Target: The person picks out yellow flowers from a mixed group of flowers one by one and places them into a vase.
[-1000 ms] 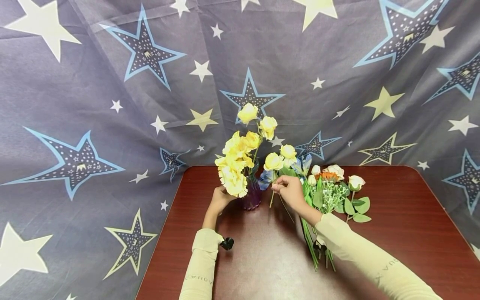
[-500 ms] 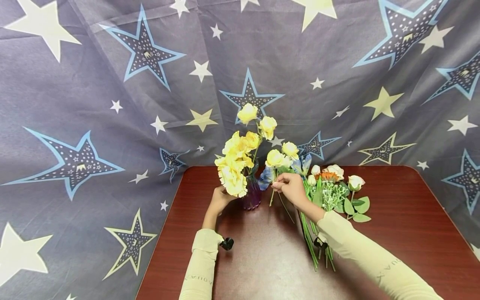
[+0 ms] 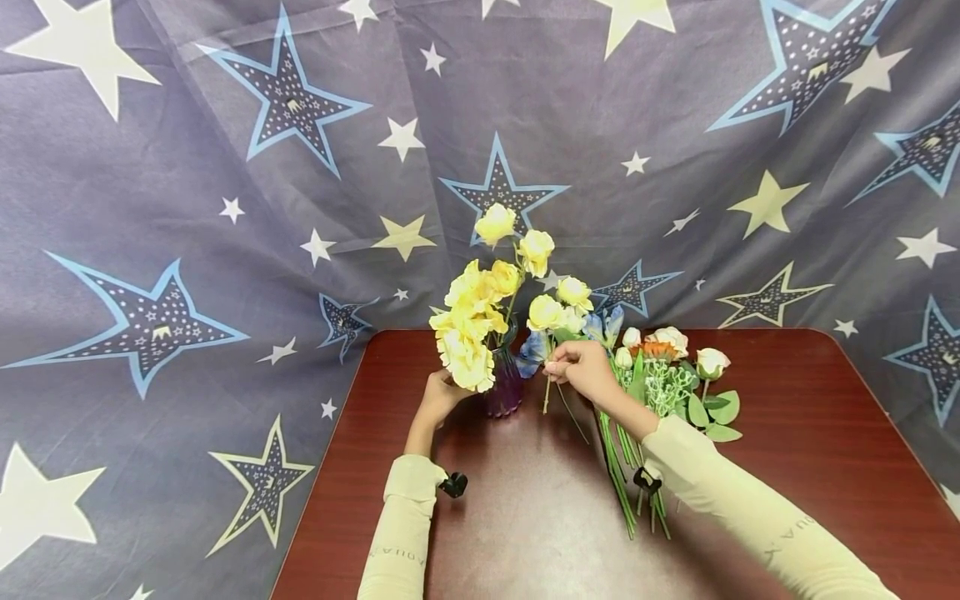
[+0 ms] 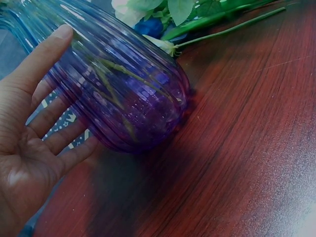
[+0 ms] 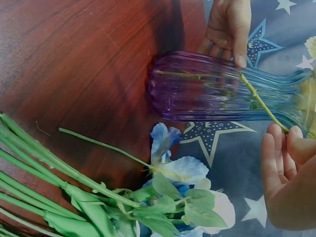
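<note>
A ribbed glass vase, purple at the base and blue toward the neck, stands on the table. Yellow flowers fill it, and their stems show through the glass in the left wrist view. My left hand holds the vase from the left, thumb along the near side and fingers behind. To the right of the vase, my right hand pinches the green stem of a yellow flower sprig between thumb and fingertips. The sprig is upright, its lower stem end above the tabletop, apart from the vase.
Right of the vase lies a pile of loose flowers: blue irises, white rosebuds, an orange flower and a pale pink rose. Their green stems point toward me. A star-printed cloth hangs behind the reddish-brown table.
My right hand has risen slightly with the yellow flower sprig, whose blooms now sit a little higher. The left hand and the vase stay in place.
</note>
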### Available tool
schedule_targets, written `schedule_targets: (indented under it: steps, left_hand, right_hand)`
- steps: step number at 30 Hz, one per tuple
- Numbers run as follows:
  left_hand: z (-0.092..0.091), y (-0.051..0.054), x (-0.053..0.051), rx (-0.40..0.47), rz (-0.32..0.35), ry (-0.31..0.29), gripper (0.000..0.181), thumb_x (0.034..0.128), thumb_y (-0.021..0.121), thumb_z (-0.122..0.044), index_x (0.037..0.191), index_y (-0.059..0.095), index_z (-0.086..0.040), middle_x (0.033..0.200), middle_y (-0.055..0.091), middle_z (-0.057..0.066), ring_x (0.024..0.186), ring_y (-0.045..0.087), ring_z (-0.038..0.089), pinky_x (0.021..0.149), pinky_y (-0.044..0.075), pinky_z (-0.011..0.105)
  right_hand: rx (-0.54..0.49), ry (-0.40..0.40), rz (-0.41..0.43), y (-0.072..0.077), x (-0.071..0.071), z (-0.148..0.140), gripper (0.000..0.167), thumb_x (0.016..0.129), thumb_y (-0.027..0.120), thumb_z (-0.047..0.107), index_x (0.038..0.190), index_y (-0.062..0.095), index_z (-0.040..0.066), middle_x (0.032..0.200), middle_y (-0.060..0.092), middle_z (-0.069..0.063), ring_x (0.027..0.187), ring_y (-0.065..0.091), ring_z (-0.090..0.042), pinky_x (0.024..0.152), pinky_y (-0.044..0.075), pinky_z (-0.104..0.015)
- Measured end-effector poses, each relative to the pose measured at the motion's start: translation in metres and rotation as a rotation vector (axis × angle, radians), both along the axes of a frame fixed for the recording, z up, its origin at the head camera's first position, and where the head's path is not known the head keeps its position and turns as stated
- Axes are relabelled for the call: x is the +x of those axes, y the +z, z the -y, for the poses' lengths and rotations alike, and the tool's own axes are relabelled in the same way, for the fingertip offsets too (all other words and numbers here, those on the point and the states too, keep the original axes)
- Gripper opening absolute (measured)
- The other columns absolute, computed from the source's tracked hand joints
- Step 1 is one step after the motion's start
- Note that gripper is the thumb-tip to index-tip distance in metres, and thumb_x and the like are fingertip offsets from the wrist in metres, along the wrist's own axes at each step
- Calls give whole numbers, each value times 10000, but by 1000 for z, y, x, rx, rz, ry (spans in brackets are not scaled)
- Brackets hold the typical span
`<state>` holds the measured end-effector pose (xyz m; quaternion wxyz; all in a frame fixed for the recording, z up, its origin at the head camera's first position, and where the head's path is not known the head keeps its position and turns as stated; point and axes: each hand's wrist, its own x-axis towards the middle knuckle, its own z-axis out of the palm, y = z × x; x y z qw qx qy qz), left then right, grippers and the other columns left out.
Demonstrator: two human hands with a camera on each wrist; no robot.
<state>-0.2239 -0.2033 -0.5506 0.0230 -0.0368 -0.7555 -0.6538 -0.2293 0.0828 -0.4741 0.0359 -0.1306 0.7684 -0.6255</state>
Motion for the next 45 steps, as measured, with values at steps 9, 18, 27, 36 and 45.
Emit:
schedule_targets:
  steps: [9,18,27,36,45]
  left_hand:
    - [0,2,0,11,-6,-18,358,772,772,116,1114,681,165,927,754,176,766,670,65,707,580,258]
    - [1,-5,-4,16,-2,-8,353,763,767,146,1102,675,179,901,755,149,755,669,55,699,581,252]
    - [3,-31,-15,21,-7,47,354,758,764,174,1102,682,166,900,751,165,741,668,64,681,575,244]
    - [2,-14,-6,44,-5,3,387,768,768,149,1140,664,177,936,751,166,776,676,51,713,582,239]
    - [0,2,2,39,7,-11,365,768,771,142,1117,668,181,882,748,97,749,673,49,700,580,239]
  right_hand:
    - [33,18,-35,13,-4,-3,98,885,717,-80,890,692,-175,838,721,-328,586,651,-58,605,610,-267]
    - [31,25,-40,17,-4,-6,95,892,711,-83,901,701,-177,862,711,-357,610,666,-67,612,604,-235]
    - [46,-18,-45,25,-4,-3,72,876,729,-72,883,716,-142,810,727,-295,601,666,-70,620,602,-224]
    - [28,-25,-97,37,-5,2,62,871,737,-64,866,722,-124,804,735,-280,598,681,-123,649,625,-356]
    - [-38,-35,-94,44,-6,4,70,875,708,-110,900,696,-174,845,719,-324,595,664,-67,613,603,-244]
